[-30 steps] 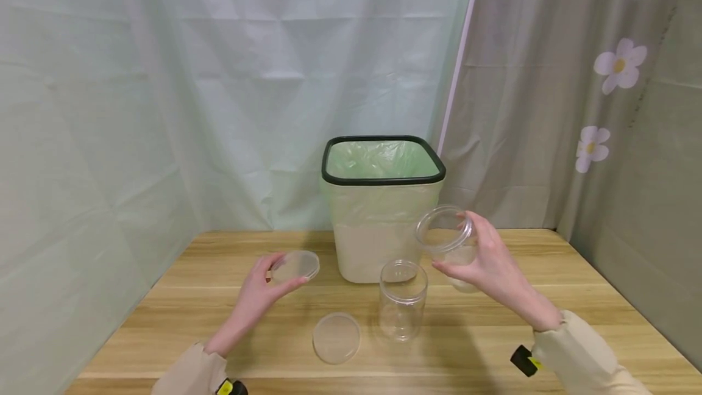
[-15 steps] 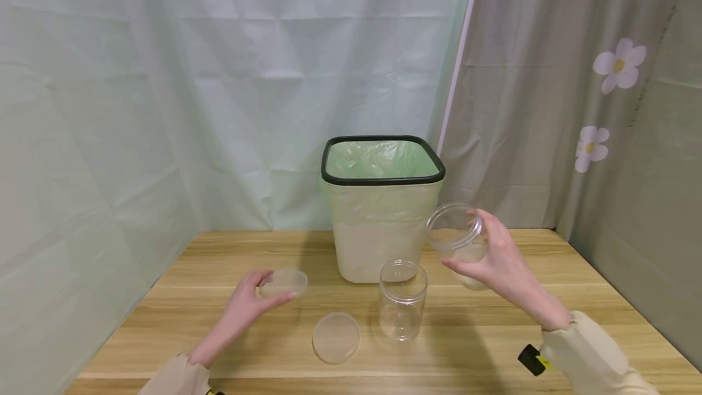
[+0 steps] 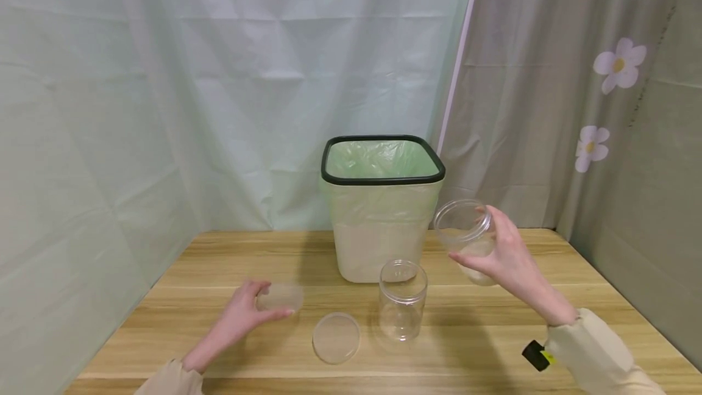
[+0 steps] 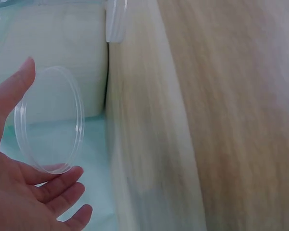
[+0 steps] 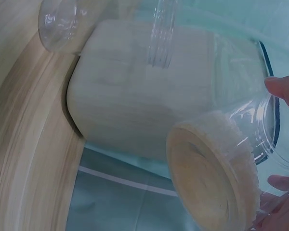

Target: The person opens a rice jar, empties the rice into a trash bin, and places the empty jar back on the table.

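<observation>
My left hand (image 3: pixel 238 313) holds a clear round lid (image 3: pixel 284 297) by its edge, low over the left half of the table. In the left wrist view the lid (image 4: pixel 50 120) stands between thumb and fingertips. My right hand (image 3: pixel 510 255) grips a clear jar (image 5: pixel 214 163) near its open mouth, raised above the table and tilted toward the left. Pale, rice-like grains (image 5: pixel 236 159) lie in the bottom of this jar. A second clear jar (image 3: pixel 403 316) stands upright and uncovered on the table between the hands. Another clear lid (image 3: pixel 336 338) lies flat left of it.
A white bin (image 3: pixel 375 230) with a black rim and a green-tinted liner stands behind the upright jar. Pale curtains (image 3: pixel 307 78) hang behind and beside the wooden table (image 3: pixel 181 297). A wrist camera (image 3: pixel 536 355) sits at my right sleeve.
My left hand has moved down and left with its lid, close to the table. The right hand has shifted slightly right and up with the tilted jar. Bin, standing jar and flat lid stay put.
</observation>
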`<state>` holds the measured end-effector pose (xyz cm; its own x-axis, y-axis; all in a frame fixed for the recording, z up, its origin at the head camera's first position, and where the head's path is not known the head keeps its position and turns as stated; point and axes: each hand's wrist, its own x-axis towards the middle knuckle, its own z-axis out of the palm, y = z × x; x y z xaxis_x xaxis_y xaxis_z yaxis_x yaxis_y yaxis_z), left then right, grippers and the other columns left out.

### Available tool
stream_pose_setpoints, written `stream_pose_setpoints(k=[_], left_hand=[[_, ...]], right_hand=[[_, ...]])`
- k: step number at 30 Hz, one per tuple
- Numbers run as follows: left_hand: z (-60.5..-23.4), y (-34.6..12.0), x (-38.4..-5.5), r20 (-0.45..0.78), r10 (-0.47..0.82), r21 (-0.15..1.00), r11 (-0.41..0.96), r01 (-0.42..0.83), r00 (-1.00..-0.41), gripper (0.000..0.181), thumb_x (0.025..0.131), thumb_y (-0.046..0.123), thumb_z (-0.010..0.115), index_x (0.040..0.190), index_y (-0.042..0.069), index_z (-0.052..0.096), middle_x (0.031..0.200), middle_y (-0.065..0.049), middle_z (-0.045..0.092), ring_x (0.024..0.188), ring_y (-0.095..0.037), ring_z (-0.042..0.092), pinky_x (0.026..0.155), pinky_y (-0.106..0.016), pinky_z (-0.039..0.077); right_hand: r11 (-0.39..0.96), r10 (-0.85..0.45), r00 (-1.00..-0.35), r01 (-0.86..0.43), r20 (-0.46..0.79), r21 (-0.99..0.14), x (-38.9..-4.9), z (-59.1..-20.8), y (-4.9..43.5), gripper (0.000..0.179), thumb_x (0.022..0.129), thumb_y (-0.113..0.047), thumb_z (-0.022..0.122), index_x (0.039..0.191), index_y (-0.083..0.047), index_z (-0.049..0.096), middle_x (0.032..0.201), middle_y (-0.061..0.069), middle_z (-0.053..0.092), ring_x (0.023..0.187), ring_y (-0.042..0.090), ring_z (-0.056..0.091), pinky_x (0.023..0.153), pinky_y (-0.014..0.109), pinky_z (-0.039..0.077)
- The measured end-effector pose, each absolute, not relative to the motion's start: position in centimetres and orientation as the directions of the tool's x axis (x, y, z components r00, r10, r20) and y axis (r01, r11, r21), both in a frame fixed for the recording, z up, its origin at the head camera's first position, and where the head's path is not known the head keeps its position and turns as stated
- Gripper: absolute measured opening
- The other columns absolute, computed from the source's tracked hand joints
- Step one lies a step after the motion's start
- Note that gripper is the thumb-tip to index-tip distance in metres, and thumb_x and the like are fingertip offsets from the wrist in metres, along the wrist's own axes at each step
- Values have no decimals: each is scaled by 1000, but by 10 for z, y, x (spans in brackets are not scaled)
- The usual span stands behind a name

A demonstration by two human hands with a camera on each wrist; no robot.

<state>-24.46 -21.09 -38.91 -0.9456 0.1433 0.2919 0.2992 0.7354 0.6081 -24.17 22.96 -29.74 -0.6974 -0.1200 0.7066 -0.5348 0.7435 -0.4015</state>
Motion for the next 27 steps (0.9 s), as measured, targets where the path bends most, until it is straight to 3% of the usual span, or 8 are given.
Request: stream_pose_setpoints(k=[5,11,20,27], left_hand=[[-392,-214,-241,273,179,556,772,307,-945,85,64,46,76,117,-13,48,111,-25,49,103,-41,45,84,-54,38],[-396,-217,-237,274,219,509,793,334,-937,85,59,45,79,114,-13,51,106,-20,52,97,-36,47,80,-51,41],[-401,-219,-236,234,250,496,801,336,-940,83,60,46,78,112,-13,52,98,-14,52,91,-30,48,77,-47,43],[-404,-221,-237,235,261,425,839,340,-936,86,56,51,78,110,-11,53,100,-16,51,92,-34,45,76,-51,41]], right_hand=[[752,-98,-719,-506,688,-422,-243,-296,234,91,59,-29,85,127,7,36,120,24,43,96,36,45,78,52,38],[766,-77,-735,-476,674,-432,-245,-295,239,93,60,-31,84,129,8,34,124,25,39,98,37,43,79,54,37],[773,-70,-734,-468,675,-428,-247,-293,243,94,60,-33,84,129,8,34,122,25,40,99,38,42,78,55,37],[776,-64,-731,-465,679,-427,-251,-288,246,94,60,-33,84,128,9,33,118,26,42,101,39,40,78,56,36]])
